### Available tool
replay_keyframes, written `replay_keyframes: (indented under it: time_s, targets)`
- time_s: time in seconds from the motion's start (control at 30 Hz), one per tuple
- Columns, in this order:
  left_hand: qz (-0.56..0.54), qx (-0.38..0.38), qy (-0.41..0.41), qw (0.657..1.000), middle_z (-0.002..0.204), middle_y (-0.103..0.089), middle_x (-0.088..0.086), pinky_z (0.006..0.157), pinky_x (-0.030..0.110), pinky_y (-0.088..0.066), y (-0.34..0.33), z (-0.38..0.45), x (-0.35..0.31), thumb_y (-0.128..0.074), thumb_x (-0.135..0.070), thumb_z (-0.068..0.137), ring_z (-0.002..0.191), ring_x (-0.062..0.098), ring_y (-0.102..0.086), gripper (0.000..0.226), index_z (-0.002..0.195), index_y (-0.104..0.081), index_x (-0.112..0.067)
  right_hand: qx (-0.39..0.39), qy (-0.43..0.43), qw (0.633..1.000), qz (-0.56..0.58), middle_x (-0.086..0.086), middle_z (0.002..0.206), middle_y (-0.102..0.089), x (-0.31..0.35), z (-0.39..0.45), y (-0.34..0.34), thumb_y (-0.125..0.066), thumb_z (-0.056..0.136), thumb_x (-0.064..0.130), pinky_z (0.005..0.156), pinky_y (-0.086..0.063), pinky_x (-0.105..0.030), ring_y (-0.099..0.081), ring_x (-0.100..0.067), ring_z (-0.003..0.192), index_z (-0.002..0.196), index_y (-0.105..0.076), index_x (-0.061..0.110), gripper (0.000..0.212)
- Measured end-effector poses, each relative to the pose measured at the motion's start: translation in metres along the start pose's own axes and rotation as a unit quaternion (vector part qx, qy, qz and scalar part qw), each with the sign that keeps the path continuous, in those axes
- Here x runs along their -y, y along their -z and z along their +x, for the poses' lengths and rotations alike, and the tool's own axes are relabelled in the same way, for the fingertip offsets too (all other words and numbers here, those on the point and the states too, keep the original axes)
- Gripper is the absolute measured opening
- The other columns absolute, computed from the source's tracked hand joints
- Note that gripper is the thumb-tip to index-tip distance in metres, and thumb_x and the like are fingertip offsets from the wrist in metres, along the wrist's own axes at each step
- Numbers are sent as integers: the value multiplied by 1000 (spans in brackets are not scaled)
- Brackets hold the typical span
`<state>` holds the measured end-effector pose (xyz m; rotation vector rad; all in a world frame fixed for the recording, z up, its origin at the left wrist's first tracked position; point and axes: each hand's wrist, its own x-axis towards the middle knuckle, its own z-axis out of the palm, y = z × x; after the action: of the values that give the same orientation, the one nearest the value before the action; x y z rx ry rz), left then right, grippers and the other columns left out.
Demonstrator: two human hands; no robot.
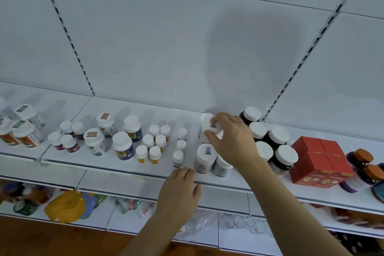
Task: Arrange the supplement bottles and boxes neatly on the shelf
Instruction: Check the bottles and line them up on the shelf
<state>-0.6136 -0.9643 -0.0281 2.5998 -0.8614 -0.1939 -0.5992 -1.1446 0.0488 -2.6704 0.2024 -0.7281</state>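
Supplement bottles stand in loose groups along the white shelf (128,169), and the red box (319,159) near its right end serves as the landmark for all of them. In the head view, five dark bottles with white caps (276,137) stand just left of the red box, packed close together from the front edge back toward the rear panel. Left of those, the right hand (230,139) reaches over the shelf with its fingers curled around the cap of a white bottle (214,128), gripping it from above. Two more white bottles (205,158) stand in front of that one, close to the shelf's front edge, partly under the right wrist. Further left of the red box, three small white-capped bottles (181,144) form a single file running front to back. Beyond them come six small bottles with yellow labels (154,141), then two large bottles with blue labels (126,140), two with teal labels (100,133), and four small bottles with dark red labels (66,136). Farthest left from the red box, several orange-labelled jars (25,131) sit at the frame's edge. To the right of the red box stand purple bottles with orange caps (365,167). The left hand (179,191) holds nothing; it rests loosely open with its fingertips on the shelf's front edge, well left of the red box and just below the single file of small bottles.
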Motion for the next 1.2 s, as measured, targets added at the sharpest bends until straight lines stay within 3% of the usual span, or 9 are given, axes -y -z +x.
replay_keyframes:
  time_s: [0.1,0.23,0.5,0.77,0.93,1.07,1.2]
  targets:
    - [19,12,-10,1000,143,-49,-9,113,23,-31,-12,2,3,-39,-43,103,135,13,-37,44,140,-49,-24,38,-21,999,-30,-4,88,-73,-9,0,-15,-76,76,26,73,-55,-46,-63,-36,87,93,-68,9,26]
    - [40,15,-9,999,141,-52,-7,113,26,-33,-17,5,3,-41,-42,102,134,16,-38,44,139,-53,-21,91,-43,993,-55,-6,82,-72,-13,-1,-27,-78,77,30,80,-54,-44,-62,-37,94,92,-71,8,27]
    - [42,2,-17,999,144,-45,-8,115,26,-30,-17,7,4,-35,-42,104,138,15,-31,44,140,-49,-22,151,-111,981,-44,-4,105,-71,-13,9,-28,-70,86,38,102,-40,-37,-54,-29,113,107,-72,15,31]
    - [43,-9,-24,999,137,-48,-9,110,24,-34,-21,9,6,-37,-41,102,132,15,-36,41,135,-55,-22,169,-103,979,-38,-2,102,-70,-14,9,-28,-64,89,40,96,-44,-36,-55,-28,109,97,-73,19,24]
    - [49,-16,-23,998,130,-54,-8,105,27,-43,-28,10,6,-45,-40,99,127,16,-44,38,127,-62,-21,131,-87,984,-82,-8,105,-72,-26,10,-17,-57,93,27,96,-45,-41,-58,-33,107,104,-75,13,25]
    - [40,-32,-24,998,122,-57,-9,96,26,-50,-31,10,7,-48,-38,96,119,15,-48,34,119,-66,-22,192,-142,960,-149,-10,108,-65,-34,15,-2,-54,93,28,88,-48,-39,-50,-32,111,112,-67,11,29]
    - [35,-38,-26,998,123,-55,-9,98,26,-48,-30,10,6,-46,-38,96,121,14,-45,33,119,-65,-22,238,-147,946,-161,-7,97,-65,-31,17,-1,-57,91,32,72,-45,-33,-55,-31,104,103,-59,12,23]
